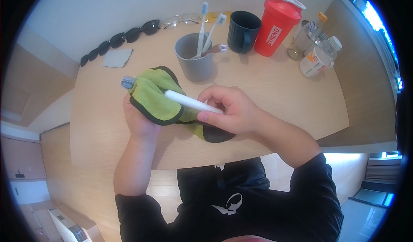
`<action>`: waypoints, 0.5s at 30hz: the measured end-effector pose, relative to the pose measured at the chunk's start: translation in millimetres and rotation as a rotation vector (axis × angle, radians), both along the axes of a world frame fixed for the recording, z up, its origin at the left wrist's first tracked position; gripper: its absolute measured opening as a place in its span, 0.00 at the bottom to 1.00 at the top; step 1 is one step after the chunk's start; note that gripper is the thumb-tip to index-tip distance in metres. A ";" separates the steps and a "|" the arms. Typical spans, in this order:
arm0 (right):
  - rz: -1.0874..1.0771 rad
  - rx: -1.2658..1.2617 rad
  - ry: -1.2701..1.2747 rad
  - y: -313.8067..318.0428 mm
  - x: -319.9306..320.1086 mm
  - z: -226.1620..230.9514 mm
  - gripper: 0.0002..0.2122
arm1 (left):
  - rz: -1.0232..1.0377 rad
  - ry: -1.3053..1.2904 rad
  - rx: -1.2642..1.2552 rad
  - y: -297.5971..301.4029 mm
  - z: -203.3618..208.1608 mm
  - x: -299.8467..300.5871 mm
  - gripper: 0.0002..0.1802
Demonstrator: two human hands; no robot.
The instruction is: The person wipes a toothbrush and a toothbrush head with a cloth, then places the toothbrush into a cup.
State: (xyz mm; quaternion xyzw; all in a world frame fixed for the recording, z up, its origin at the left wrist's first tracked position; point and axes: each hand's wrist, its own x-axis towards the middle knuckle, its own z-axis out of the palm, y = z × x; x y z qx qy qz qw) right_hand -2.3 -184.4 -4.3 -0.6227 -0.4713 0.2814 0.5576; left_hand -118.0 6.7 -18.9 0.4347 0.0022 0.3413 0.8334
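A white-handled brush (189,101) slants across in front of me, its middle covered by a green cloth (157,96) with a dark edge. Blue-grey bristles (127,82) poke out at the cloth's upper left, in line with the handle. My right hand (232,108) is closed on the handle's right end. Under the cloth's left side, my left hand (142,117) grips it around the brush; most of its fingers are hidden. The cloth's loose end hangs below the handle, close to the table's front edge.
Behind the cloth stands a grey cup (194,68) with several toothbrushes. A dark mug (244,31), a red shaker bottle (277,25) and clear bottles (318,59) stand to its right. Sunglasses (116,40), clear glasses (180,20) and a grey cloth piece (117,58) lie along the back left.
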 end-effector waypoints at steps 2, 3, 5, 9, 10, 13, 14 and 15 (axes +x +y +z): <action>0.002 0.004 0.011 0.0 -0.3 -1.7 0.13 | -0.003 0.003 0.023 -0.6 -0.6 -0.1 0.14; 0.005 0.008 0.023 0.1 -0.5 -2.1 0.13 | -0.014 0.007 0.048 -1.4 0.4 -0.1 0.14; 0.002 0.004 0.013 -0.3 -0.7 -1.6 0.13 | -0.024 0.013 0.072 -1.8 0.6 -0.3 0.14; 0.003 -0.005 -0.026 0.0 -1.0 1.2 0.13 | -0.018 0.011 0.086 -0.9 -0.3 -0.6 0.14; 0.003 -0.006 -0.026 0.1 -1.4 2.0 0.13 | -0.019 0.011 0.090 -1.0 -0.5 -0.5 0.13; 0.010 -0.002 -0.007 -0.8 -1.8 2.2 0.12 | -0.014 0.054 0.090 -8.2 6.6 0.3 0.12; 0.003 0.022 -0.009 -1.0 -1.4 -0.3 0.11 | -0.014 0.054 0.093 -8.6 5.7 0.6 0.12; -0.004 0.043 -0.011 -0.5 -1.2 -1.7 0.10 | -0.017 0.071 0.124 -7.5 2.6 0.7 0.11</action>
